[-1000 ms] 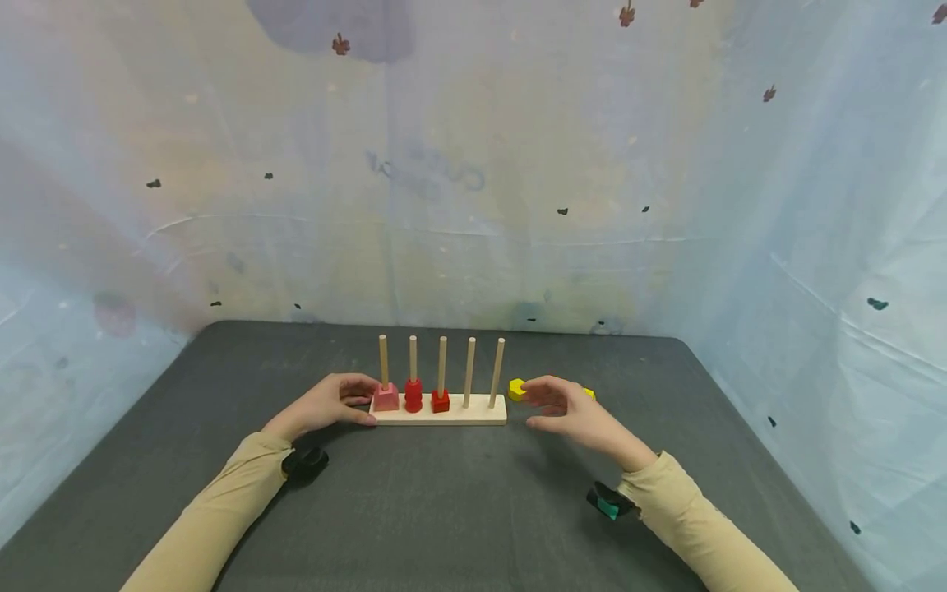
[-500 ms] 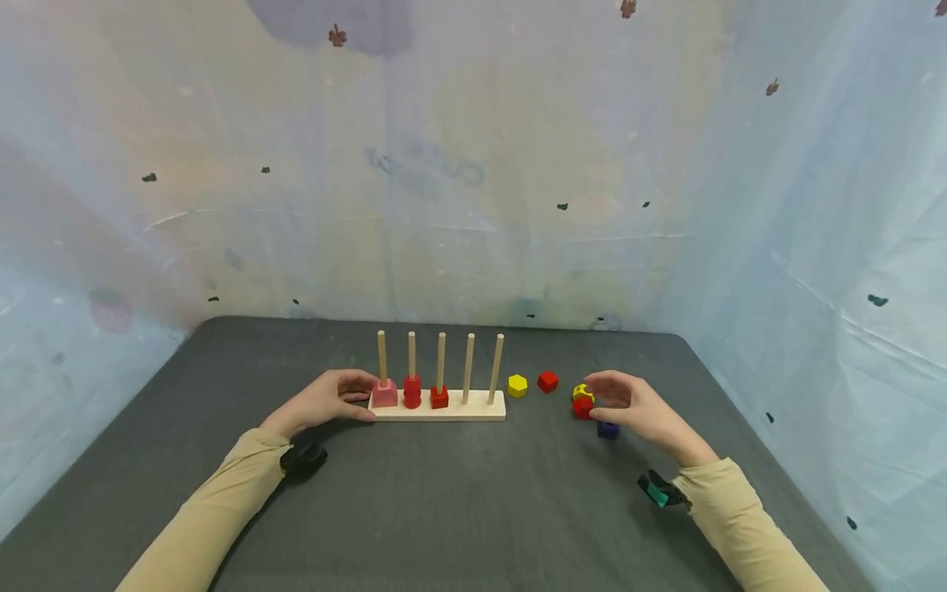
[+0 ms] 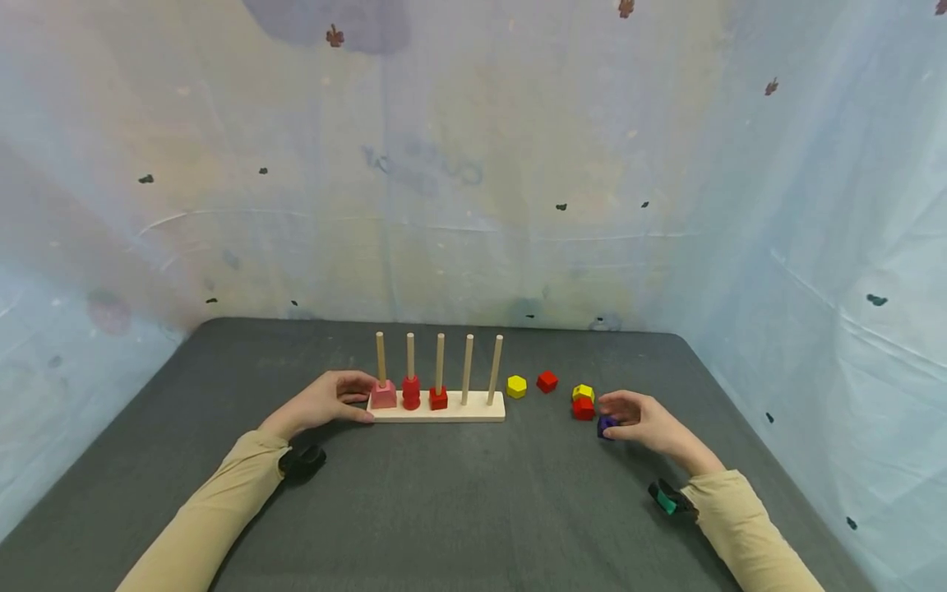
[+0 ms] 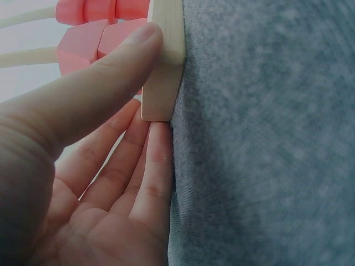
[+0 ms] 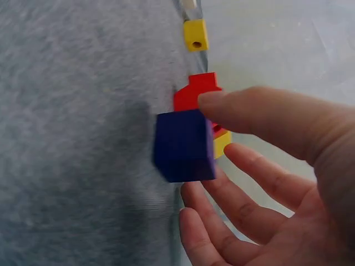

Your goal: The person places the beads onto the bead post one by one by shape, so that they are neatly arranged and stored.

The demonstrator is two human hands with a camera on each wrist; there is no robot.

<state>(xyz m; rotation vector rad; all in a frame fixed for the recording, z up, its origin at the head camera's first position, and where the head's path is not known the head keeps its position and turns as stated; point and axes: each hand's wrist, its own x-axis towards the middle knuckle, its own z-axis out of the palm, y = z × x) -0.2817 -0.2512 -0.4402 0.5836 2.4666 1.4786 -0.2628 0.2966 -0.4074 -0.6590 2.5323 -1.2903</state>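
In the head view, a pale wooden peg board (image 3: 477, 408) with upright pegs stands on the table. A pink block (image 3: 383, 396), a rounded red bead (image 3: 411, 393) and a red cube (image 3: 439, 400) sit on its three left pegs. My left hand (image 3: 325, 403) grips the board's left end, thumb in front and fingers behind, as the left wrist view shows. On the right, my right hand (image 3: 647, 423) is spread around a purple cube (image 5: 183, 145). Its thumb tip overlaps the cube's corner, and its fingers reach behind the cube without closing tightly.
Right of the peg board lie a yellow hexagonal block (image 3: 516, 386) and a red block (image 3: 547, 381). Nearer my right hand, another red block (image 3: 583, 409) sits against a yellow block (image 3: 583, 392). A patterned curtain (image 3: 473, 164) surrounds the dark table (image 3: 444, 510) behind and at the sides.
My right hand has moved right from beside the peg board, past the red and yellow blocks, and down to the purple cube. The left hand stays on the board's end.
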